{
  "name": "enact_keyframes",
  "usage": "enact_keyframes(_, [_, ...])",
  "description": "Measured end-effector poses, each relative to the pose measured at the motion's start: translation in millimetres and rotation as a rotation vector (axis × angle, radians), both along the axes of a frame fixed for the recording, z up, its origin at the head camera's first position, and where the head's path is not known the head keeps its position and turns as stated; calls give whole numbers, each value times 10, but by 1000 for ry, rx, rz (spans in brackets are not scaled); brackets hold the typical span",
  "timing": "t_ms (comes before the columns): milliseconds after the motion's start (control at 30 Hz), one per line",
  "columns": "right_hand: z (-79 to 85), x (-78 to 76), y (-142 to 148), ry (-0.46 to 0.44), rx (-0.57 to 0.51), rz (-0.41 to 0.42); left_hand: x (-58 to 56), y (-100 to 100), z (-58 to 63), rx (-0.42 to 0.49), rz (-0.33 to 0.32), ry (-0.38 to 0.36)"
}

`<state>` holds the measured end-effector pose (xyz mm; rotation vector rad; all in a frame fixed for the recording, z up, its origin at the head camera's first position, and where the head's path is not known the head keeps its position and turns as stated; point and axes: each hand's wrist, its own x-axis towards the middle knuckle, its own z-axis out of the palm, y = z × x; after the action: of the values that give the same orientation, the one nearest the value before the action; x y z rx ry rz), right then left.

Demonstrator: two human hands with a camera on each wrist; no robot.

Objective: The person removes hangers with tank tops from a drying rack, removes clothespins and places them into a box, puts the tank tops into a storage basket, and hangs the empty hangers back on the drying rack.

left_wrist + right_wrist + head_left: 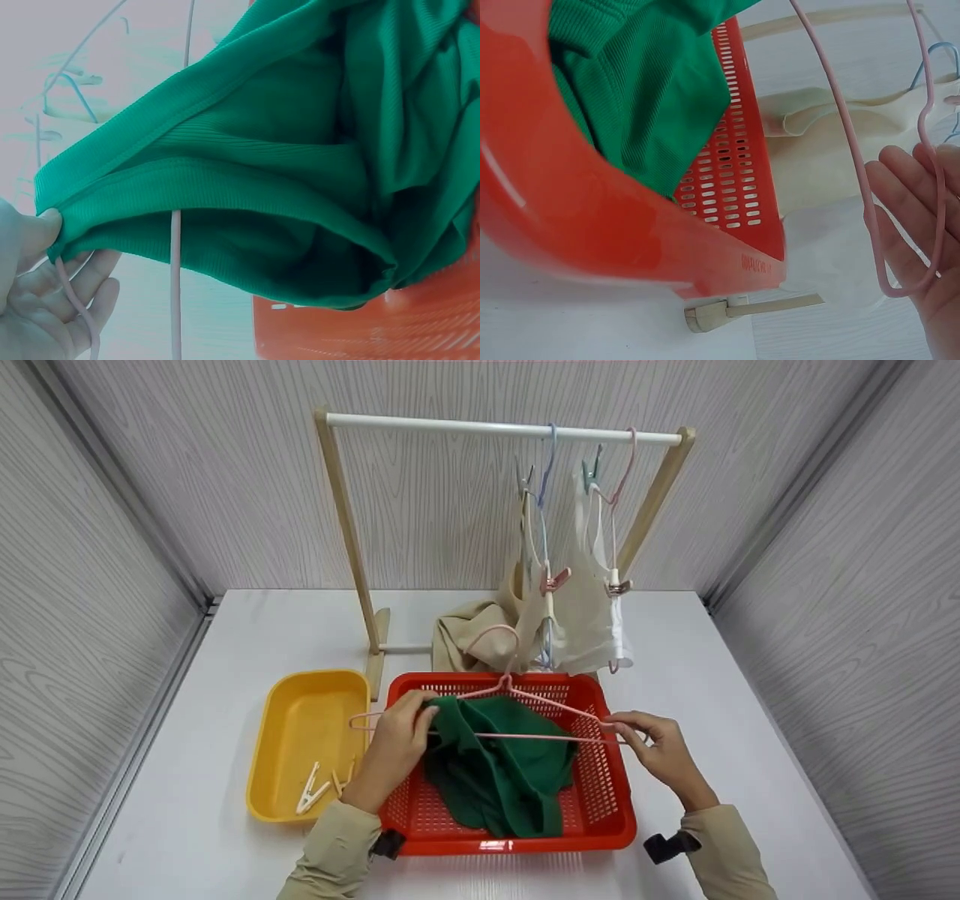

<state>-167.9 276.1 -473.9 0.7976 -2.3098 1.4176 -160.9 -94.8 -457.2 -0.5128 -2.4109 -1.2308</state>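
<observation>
A pink hanger (pixel 555 703) is held over the red basket (pixel 510 844), its hook pointing toward the rack. My left hand (pixel 397 742) pinches the edge of a green ribbed garment (pixel 517 787) near the hanger's left side. In the left wrist view the thumb lies on the garment's hem (pixel 112 214), and the hanger wire runs inside its opening and out over the fingers. The rest of the garment hangs in folds into the basket. My right hand (pixel 664 750) grips the hanger's right end; in the right wrist view its pink loop (pixel 935 195) crosses the fingers.
A yellow tray (pixel 296 712) with clothespins (pixel 311 791) stands left of the basket. Behind is a wooden rack with a white rod (pixel 450 426). Light garments (pixel 581 622) hang there on blue and pink hangers with clips. Beige cloth (pixel 469 637) lies at its foot.
</observation>
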Motion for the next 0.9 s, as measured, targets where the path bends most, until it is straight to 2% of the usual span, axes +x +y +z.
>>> enact_keyframes(133, [-8, -3, 7, -21, -21, 34, -4, -5, 4, 4, 8, 7])
enact_keyframes(367, [36, 10, 15, -37, -70, 82, 16, -30, 18, 22, 27, -46])
enact_keyframes(600, [122, 17, 39, 18, -63, 28, 0, -67, 57, -1, 53, 5])
enact_keyframes(900, [212, 38, 107, 24, -42, -32, 5, -124, 35, -3, 64, -48])
